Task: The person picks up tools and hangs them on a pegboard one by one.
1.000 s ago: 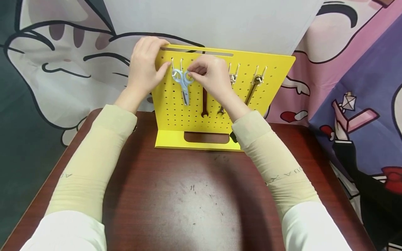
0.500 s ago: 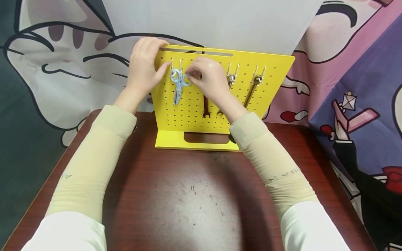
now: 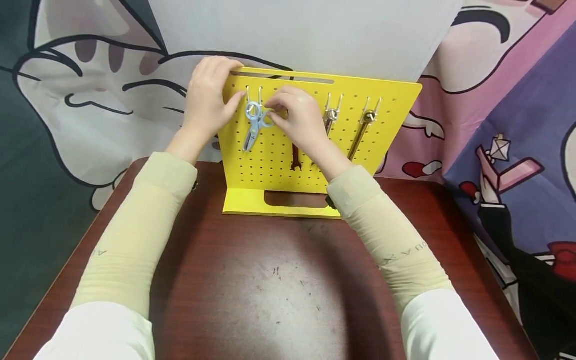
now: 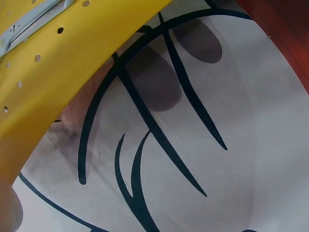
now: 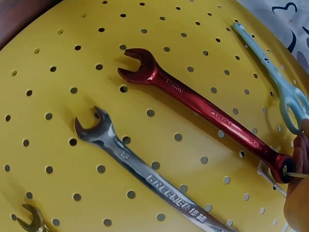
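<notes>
A yellow pegboard [image 3: 279,175] stands upright on the table, and light-blue scissors [image 3: 254,123] hang by one loop at its left hook. My right hand [image 3: 299,112] pinches the other loop of the scissors, the blades pointing down and left. In the right wrist view, fingertips [image 5: 301,145] lie right at that loop. My left hand [image 3: 207,97] grips the board's upper left edge, thumb in front, the other fingers over the top. A red wrench [image 5: 207,111] hangs just beside the scissors, its upper part behind my right hand in the head view.
Further right on the board hang a silver wrench [image 5: 164,188] and a gold-coloured wrench [image 3: 358,140], each on its own hook. The dark red-brown table [image 3: 252,280] stretches in front. Cartoon-printed cloth [image 3: 148,120] and a white panel [image 3: 306,35] stand behind.
The scissors' blades have swung to the left, and my right hand has shifted slightly left with the loop. The left hand keeps its place on the board's edge.
</notes>
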Demonstrator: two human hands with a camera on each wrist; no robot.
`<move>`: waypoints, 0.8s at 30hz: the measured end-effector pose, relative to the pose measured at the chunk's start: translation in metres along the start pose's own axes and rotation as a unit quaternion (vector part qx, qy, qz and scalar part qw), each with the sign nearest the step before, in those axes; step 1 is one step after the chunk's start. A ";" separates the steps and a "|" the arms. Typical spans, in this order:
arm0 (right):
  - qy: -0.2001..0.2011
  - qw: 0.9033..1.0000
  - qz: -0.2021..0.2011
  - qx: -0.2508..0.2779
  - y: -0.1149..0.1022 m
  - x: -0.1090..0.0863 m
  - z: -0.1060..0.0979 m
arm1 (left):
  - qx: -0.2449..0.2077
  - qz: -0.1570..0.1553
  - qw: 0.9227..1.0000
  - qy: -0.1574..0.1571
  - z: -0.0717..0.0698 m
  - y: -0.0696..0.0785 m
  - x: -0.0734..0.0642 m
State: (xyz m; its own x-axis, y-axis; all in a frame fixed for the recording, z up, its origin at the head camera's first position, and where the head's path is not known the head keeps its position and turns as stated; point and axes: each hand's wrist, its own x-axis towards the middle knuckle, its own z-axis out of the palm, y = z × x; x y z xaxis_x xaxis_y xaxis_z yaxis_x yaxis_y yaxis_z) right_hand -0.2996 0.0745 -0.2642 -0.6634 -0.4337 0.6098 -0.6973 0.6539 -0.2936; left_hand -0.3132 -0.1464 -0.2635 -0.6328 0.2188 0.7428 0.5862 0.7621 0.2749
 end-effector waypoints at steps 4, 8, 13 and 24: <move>0.048 0.998 -0.009 0.028 0.001 -0.002 0.004 | 0.010 0.004 1.000 -0.003 -0.005 -0.003 0.001; 0.109 0.992 -0.033 0.058 0.004 -0.008 0.003 | 0.018 0.007 1.000 -0.010 -0.010 -0.005 0.002; 0.136 0.986 -0.061 0.075 0.008 -0.017 -0.001 | 0.037 0.002 0.999 -0.032 -0.017 -0.008 0.001; 0.118 0.988 -0.095 0.022 0.013 -0.061 -0.020 | 0.101 0.055 0.991 -0.066 -0.035 -0.013 -0.020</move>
